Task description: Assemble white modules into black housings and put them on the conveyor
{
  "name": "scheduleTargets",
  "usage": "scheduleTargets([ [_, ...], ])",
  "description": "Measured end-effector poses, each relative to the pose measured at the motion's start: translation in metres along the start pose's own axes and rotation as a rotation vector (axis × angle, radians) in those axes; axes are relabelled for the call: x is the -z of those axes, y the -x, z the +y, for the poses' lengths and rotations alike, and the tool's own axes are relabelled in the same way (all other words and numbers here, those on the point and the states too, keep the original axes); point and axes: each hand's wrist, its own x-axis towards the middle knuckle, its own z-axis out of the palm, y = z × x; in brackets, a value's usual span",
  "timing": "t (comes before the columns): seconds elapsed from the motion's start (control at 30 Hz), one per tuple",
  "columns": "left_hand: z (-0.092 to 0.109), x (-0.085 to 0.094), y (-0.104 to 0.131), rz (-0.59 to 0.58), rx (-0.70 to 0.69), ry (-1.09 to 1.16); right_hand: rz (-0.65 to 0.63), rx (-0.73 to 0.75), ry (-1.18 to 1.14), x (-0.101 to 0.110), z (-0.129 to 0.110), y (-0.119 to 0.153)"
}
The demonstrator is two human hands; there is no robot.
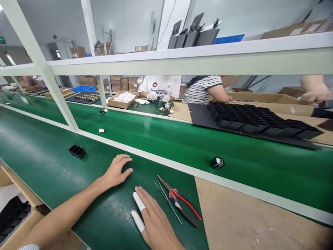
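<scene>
My left hand (117, 171) hovers over or rests on the green work surface (104, 201), fingers apart and nothing in it. Nearer to me, my right hand (153, 218) lies flat with white covers on two of its digits; it holds nothing. Just right of it are metal tweezers (168, 200) and long-nose pliers with red and black handles (179, 205), side by side. A few black housings (77, 152) stand together to the left of my left hand. Beyond the pale rail, a single black housing with white parts inside (217, 163) is on the green belt (156, 139).
Pale frame posts (56, 90) and a shelf edge (182, 57) cross the view. A tray of black housings (260, 119) lies at the right. People work opposite. An open carton (23, 205) stands at lower left; a brown board (247, 215) is at right.
</scene>
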Motion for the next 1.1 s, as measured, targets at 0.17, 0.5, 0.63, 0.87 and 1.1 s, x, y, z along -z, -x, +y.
scheduleTargets([
  [0.17,-0.074,0.028,-0.052,0.16,0.242,-0.126,-0.097,0.04,-0.044,-0.01,-0.006,0.005],
  [0.5,-0.164,0.066,-0.128,0.277,0.653,-0.288,-0.106,-0.01,-0.078,-0.02,-0.001,0.006],
  [0.63,-0.152,0.053,-0.139,0.204,0.555,-0.25,-0.114,-0.045,-0.094,-0.016,-0.001,0.005],
  [0.87,-0.045,0.005,-0.074,-0.073,0.105,-0.067,-0.059,-0.13,0.017,-0.007,0.005,0.006],
  [1.1,0.034,0.008,0.011,-0.314,-0.146,-0.119,0.052,-0.188,0.072,-0.004,0.014,0.004],
])
